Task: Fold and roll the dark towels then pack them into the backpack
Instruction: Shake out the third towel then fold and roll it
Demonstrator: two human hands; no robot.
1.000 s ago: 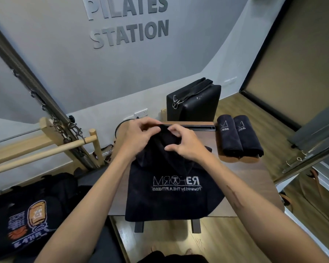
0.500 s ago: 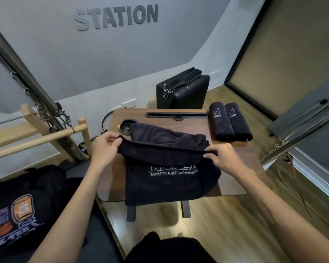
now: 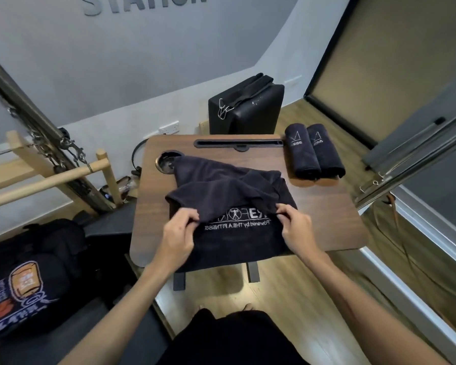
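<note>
Far to the left of the hands, low on the floor side, lies a black fabric backpack with an orange printed patch (image 3: 24, 283); whether it is open I cannot tell, and no towel shows in it. The left hand (image 3: 178, 233) pinches the near edge of the folded layer of a dark soft towel with white lettering (image 3: 229, 196), thumb on top, fingers curled under the cloth. This towel lies between and beyond the hands on the brown wooden lap table (image 3: 324, 217), its near part hanging over the edge. The right hand (image 3: 295, 227) is closed on the same edge, apart from the left one, both wrists low and forearms reaching forward. Beyond the right hand, two dark rolled towels (image 3: 313, 151) lie side by side, touching. So I judge two towels are finished, this one is only in folding, and rolling and packing remain.
</note>
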